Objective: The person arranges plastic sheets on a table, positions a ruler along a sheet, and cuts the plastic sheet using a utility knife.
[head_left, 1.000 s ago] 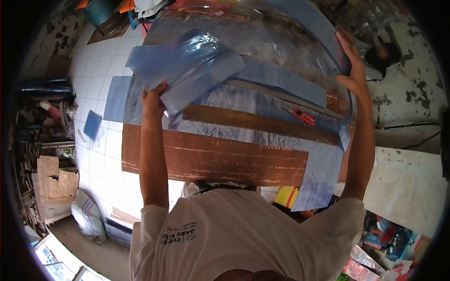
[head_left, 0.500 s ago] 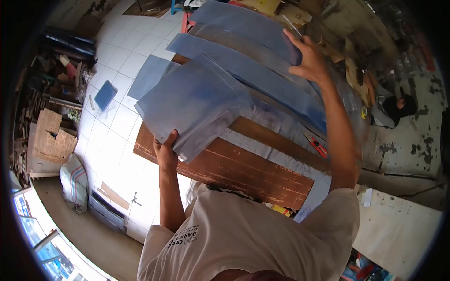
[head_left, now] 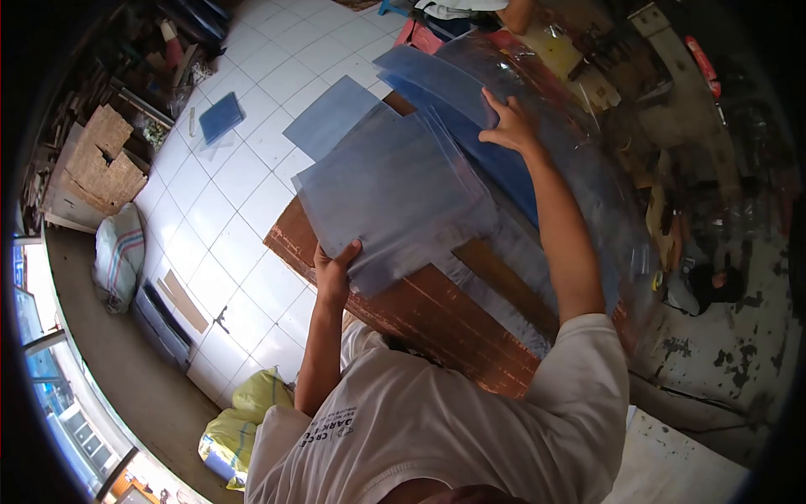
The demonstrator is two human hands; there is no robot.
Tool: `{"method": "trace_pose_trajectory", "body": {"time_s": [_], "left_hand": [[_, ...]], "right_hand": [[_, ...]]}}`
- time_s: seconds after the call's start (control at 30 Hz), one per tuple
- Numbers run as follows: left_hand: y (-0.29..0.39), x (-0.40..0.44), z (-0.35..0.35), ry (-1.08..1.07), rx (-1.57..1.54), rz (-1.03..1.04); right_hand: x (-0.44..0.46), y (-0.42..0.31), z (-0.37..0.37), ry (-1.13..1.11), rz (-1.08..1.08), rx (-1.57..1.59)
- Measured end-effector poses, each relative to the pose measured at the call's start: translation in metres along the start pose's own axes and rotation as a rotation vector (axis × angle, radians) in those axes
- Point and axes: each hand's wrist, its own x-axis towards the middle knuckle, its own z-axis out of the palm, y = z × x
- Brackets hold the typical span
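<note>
My left hand (head_left: 334, 262) grips the near edge of a stack of clear bluish plastic sheets (head_left: 390, 181), its thumb on top. Beyond it, my right hand (head_left: 510, 124) has thumb and fingers around a dark, flat piece at the far end of long blue sheets (head_left: 449, 84); that piece is partly hidden. Under the sheets lies a worn brown board (head_left: 453, 328) with a brown strip (head_left: 504, 277) on it. Another bluish sheet (head_left: 332, 116) sticks out on the left, beyond the held stack.
A blue sheet stack (head_left: 222, 118) lies on the white tiled floor. Wood scraps (head_left: 101, 160), a white sack (head_left: 119, 256) and a yellow bag (head_left: 239, 424) are at the left. Another person's arm (head_left: 516, 15) shows at the top; a dark-haired person (head_left: 714, 281) is at the right.
The view has turned toward the left. The held stack now lies flatter over the board. My right hand has moved from the right side to the far end of the long sheets.
</note>
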Motion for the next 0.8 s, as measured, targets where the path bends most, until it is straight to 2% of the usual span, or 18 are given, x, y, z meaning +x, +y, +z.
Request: {"method": "trace_pose_trajectory", "body": {"time_s": [0.03,0.13,0.23,0.3,0.4,0.5,0.7,0.8], "left_hand": [[0.002,0.000,0.002,0.014,0.024,-0.005],[0.008,-0.003,0.008,0.028,0.039,-0.023],[0.000,0.001,0.000,0.026,0.026,-0.022],[0.001,0.000,0.000,-0.001,0.036,-0.027],[0.001,0.003,0.000,-0.049,0.045,-0.021],[0.004,0.002,0.001,0.001,0.043,-0.043],[0.008,-0.003,0.007,-0.051,0.095,-0.024],[0.007,-0.003,0.005,-0.081,0.140,-0.030]], "right_hand": [[0.002,-0.001,0.007,-0.141,0.019,-0.155],[-0.001,0.015,0.049,-0.128,0.057,0.025],[-0.005,0.024,0.069,-0.068,0.093,0.056],[-0.017,0.021,0.069,-0.020,0.145,0.067],[-0.031,0.008,0.056,-0.071,0.155,0.058],[-0.035,0.004,0.056,-0.054,0.178,0.054],[-0.050,0.010,0.075,0.135,0.142,-0.036],[-0.081,0.012,0.067,0.268,0.074,0.022]]}}
